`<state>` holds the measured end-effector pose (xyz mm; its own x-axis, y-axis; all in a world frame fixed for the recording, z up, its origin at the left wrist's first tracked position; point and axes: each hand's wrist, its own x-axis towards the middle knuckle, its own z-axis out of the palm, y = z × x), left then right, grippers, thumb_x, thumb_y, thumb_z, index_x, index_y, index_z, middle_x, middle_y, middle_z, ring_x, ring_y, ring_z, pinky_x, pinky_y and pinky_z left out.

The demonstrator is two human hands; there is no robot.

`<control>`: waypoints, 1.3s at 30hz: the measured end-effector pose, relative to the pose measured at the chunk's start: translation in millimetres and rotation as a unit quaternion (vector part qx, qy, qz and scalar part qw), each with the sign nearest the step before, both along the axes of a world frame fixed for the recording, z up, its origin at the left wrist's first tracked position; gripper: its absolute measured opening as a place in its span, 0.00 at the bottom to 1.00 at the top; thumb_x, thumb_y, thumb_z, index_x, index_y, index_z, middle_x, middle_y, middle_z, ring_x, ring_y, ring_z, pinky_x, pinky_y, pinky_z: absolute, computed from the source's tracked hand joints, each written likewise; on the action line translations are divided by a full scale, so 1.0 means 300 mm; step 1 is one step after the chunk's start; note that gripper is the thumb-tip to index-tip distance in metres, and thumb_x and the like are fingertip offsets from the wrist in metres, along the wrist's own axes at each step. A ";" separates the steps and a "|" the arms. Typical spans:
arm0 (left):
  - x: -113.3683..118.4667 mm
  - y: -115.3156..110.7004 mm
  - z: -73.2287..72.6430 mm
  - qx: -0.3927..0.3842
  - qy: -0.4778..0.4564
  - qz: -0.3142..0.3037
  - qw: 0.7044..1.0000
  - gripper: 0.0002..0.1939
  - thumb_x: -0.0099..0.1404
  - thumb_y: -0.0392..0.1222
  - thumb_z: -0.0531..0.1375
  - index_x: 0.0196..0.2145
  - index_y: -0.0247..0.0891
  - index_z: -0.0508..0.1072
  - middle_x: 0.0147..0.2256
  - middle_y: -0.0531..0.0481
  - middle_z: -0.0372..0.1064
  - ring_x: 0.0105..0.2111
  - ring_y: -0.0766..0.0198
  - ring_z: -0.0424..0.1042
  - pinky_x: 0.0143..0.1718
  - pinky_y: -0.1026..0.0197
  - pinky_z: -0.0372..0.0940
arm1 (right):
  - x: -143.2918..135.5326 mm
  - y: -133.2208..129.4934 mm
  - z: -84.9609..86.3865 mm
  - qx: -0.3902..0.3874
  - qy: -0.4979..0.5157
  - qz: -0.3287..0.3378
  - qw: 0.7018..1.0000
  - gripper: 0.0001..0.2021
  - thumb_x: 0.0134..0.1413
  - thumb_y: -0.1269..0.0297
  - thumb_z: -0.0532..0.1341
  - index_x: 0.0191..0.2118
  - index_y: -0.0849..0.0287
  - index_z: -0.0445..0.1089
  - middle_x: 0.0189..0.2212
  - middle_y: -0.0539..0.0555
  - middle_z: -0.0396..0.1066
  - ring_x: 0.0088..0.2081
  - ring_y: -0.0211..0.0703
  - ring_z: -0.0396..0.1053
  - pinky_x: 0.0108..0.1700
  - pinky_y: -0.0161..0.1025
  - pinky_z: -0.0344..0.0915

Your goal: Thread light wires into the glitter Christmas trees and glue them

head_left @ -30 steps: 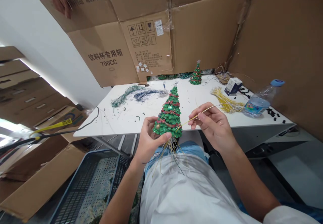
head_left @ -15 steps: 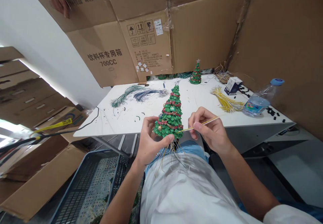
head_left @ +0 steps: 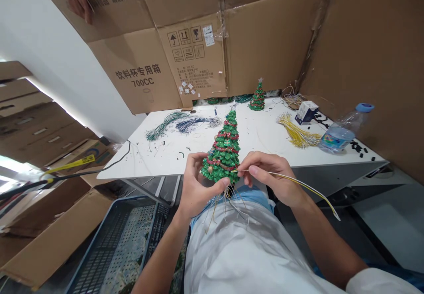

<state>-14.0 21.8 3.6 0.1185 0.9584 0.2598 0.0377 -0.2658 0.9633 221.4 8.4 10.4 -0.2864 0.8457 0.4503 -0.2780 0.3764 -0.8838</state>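
My right hand [head_left: 265, 177] pinches the yellow-and-white wires [head_left: 314, 190] closed, their length running sideways to the green Christmas tree's [head_left: 227, 148] lower right side, my left hand [head_left: 197, 188] wrapped around its base.

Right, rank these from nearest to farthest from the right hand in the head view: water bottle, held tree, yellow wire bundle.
1. Held tree: just left of the right hand.
2. Yellow wire bundle: ahead and to the right.
3. Water bottle: farther right, past the bundle.
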 end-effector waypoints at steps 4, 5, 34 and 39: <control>0.004 -0.003 0.003 0.009 0.002 0.004 1.000 0.38 0.53 0.52 0.81 0.54 0.45 0.67 0.50 0.48 0.72 0.50 0.54 0.75 0.49 0.56 0.71 | -0.002 -0.008 0.012 0.012 -0.019 -0.003 1.000 0.08 0.75 0.60 0.66 0.46 0.52 0.85 0.39 0.53 0.80 0.34 0.38 0.77 0.36 0.35 0.77; 0.005 -0.005 0.005 0.015 0.004 0.008 1.000 0.38 0.53 0.51 0.81 0.54 0.45 0.67 0.50 0.48 0.72 0.51 0.54 0.75 0.50 0.56 0.71 | 0.000 -0.010 0.014 0.017 -0.025 -0.008 1.000 0.08 0.75 0.60 0.66 0.46 0.52 0.85 0.38 0.53 0.80 0.34 0.38 0.77 0.37 0.35 0.77; 0.013 -0.006 0.016 0.038 0.016 0.028 0.999 0.37 0.53 0.50 0.82 0.53 0.45 0.68 0.52 0.46 0.73 0.57 0.49 0.75 0.53 0.53 0.73 | 0.003 -0.039 0.049 0.236 -0.227 -0.170 0.929 0.12 0.73 0.72 0.60 0.50 0.51 0.79 0.38 0.53 0.82 0.37 0.45 0.80 0.39 0.42 0.75; 0.015 -0.005 0.012 0.042 0.015 0.029 0.999 0.37 0.53 0.49 0.82 0.53 0.45 0.69 0.54 0.46 0.73 0.58 0.49 0.75 0.52 0.54 0.74 | 0.001 -0.046 0.037 0.238 -0.256 -0.182 0.919 0.12 0.73 0.73 0.59 0.50 0.51 0.78 0.39 0.55 0.80 0.38 0.47 0.79 0.39 0.43 0.74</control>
